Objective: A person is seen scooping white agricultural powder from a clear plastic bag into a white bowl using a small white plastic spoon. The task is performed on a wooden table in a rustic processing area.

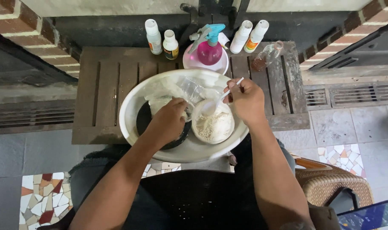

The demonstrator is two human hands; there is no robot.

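Note:
A big white basin (130,106) stands on a low dark wooden table (104,76). Inside it sit a small white bowl (195,125) of pale powder, a black round dish (142,121) and a clear plastic bag (177,89) of white powder. My right hand (245,102) holds a white plastic spoon (213,105) with its scoop over the small bowl. My left hand (168,121) grips the edge of the plastic bag, above the black dish.
Along the table's back edge stand two white bottles (153,37), a pink spray bottle (209,47) in a white dish, two more white bottles (256,36) and a clear bottle (266,56) lying tilted. Brick walls flank the table. A wicker chair (334,183) is at lower right.

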